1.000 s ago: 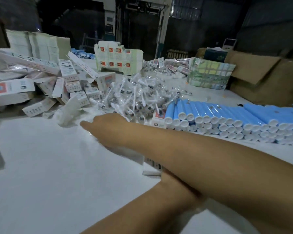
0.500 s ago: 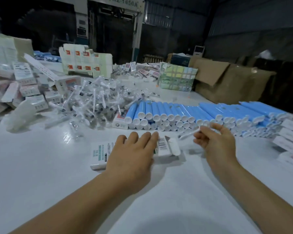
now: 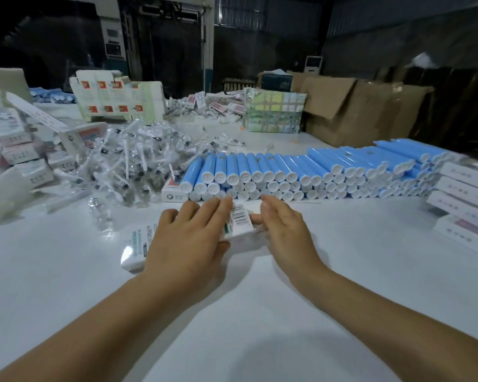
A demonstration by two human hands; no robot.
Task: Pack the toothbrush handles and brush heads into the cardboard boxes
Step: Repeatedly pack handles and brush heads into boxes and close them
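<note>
Evidently the left hand [image 3: 188, 241] lies flat, fingers spread, on top of a small white carton [image 3: 138, 244] at the centre of the frame, pressing it onto the white table [image 3: 53, 299] so it cannot slide while its far end is worked. The right hand [image 3: 284, 230] comes in from the right with fingers extended and loosely together, thumb tip touching the carton's barcoded end flap [image 3: 240, 216]; it grips nothing that can be seen (whether a brush head is tucked under the palm I cannot tell). My reading is that the flap is being tucked or an item pushed in at that open end.

Just beyond the fingertips, across the middle of the frame, blue toothbrush handles [image 3: 301, 172] are stacked in rows with their white caps facing the person, likely so one can be drawn out endwise. Left of that stack, centre left, sits a loose heap of bagged brush heads [image 3: 138, 161], within easy reach of the left hand. Further left, flat and folded cartons [image 3: 17, 150] are piled, and at the right edge a stack of closed boxes [image 3: 469, 194] lies, probably finished ones set aside.
</note>
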